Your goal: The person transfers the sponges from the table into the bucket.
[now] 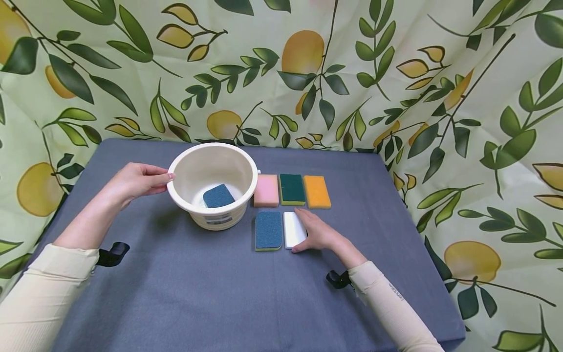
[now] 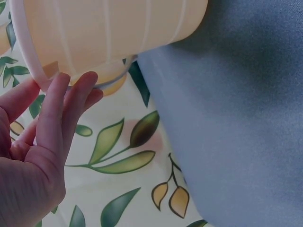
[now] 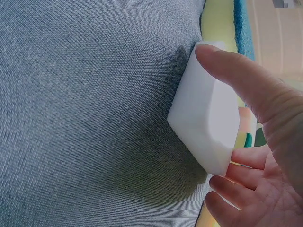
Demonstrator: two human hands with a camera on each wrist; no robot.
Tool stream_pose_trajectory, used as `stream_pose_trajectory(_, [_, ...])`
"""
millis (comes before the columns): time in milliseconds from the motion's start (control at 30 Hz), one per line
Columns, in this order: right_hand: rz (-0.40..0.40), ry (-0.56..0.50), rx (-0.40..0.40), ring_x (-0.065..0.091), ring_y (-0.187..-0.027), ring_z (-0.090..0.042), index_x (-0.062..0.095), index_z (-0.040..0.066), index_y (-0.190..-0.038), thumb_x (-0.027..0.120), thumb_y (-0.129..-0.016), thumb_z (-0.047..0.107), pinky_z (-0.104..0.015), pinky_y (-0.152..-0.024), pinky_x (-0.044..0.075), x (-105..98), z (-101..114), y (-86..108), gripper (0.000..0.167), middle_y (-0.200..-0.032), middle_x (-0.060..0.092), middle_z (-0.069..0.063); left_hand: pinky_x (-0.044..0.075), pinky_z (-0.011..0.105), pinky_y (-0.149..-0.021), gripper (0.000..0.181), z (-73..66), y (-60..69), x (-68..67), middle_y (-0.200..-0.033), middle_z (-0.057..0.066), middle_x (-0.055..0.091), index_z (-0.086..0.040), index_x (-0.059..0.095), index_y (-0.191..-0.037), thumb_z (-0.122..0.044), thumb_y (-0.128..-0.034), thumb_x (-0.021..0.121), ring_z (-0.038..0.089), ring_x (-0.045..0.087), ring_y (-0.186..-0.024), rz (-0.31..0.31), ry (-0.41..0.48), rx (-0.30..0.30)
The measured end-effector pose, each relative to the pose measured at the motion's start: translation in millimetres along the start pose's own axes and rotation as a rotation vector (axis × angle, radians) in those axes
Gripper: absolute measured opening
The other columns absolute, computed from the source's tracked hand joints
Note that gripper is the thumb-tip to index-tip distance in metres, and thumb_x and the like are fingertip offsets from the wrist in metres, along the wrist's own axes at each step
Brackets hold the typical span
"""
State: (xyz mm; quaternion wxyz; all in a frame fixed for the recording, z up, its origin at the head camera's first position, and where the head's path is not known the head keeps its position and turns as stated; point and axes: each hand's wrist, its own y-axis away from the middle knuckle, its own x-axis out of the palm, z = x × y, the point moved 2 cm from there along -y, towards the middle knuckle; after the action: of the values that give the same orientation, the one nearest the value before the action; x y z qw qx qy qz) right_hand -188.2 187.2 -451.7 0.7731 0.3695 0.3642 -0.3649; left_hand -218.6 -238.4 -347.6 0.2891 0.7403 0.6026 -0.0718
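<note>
Basin [image 1: 211, 168]: on bench [image 1: 176, 303]; left hand [image 1: 142, 181] at its left rim.
In basin: one sponge [image 1: 218, 196].
Back row: three sponges [image 1: 292, 188] side by side, right of basin.
Front row: front sponge [image 1: 268, 230] left, block [image 1: 293, 231] right, right hand [image 1: 319, 231] at block's right side.
Behind bench: curtain [image 1: 259, 29].

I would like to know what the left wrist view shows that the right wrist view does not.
Only the left wrist view shows the left hand, holding the rim of the bucket, and clear leaf prints. Only the right wrist view shows the right hand, its thumb and fingers at opposite ends of the white sponge, with a blue-and-yellow sponge beyond. Both show the blue-grey cloth and part of the bucket.
</note>
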Motion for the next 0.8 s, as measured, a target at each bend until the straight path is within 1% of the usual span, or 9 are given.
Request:
stream_pose_trajectory(267, [-0.011, 0.007, 0.008, 0.029, -0.140, -0.038, 0.024, -0.003, -0.151, 0.089, -0.069, 0.034, -0.050, -0.114, 0.028, 0.5, 0.2, -1.6, 0.111, -0.155, 0.028, -0.021, 0.057, 0.020, -0.075, 0.058, -0.1, -0.5, 0.8, -0.111, 0.013, 0.066, 0.017, 0.046, -0.133, -0.025, -0.0973, 0.062, -0.003, 0.063, -0.077, -0.006, 0.007, 0.023])
stream_pose_trajectory(500, [-0.012, 0.022, 0.009, 0.030, -0.139, -0.037, 0.024, -0.002, -0.151, 0.088, -0.070, 0.036, -0.049, -0.114, 0.029, 0.7, -1.4, -2.9, 0.110, -0.154, 0.028, -0.021, 0.057, 0.020, -0.075, 0.059, -0.3, -0.5, 0.1, -0.112, 0.015, 0.066, 0.016, 0.047, -0.134, -0.027, -0.0969, 0.062, -0.001, 0.063, -0.078, -0.007, -0.005, 0.022])
stream_pose_trajectory(800, [-0.021, 0.002, 0.008, 0.034, -0.137, -0.036, 0.026, -0.001, -0.151, 0.088, -0.071, 0.037, -0.050, -0.112, 0.032, -1.2, 0.0, -0.6, 0.108, -0.153, 0.031, -0.021, 0.057, 0.021, -0.075, 0.061, 1.1, -0.5, -0.6, -0.117, 0.019, 0.065, 0.015, 0.046, -0.135, -0.029, -0.0968, 0.062, -0.002, 0.063, -0.078, -0.001, -0.022, 0.008])
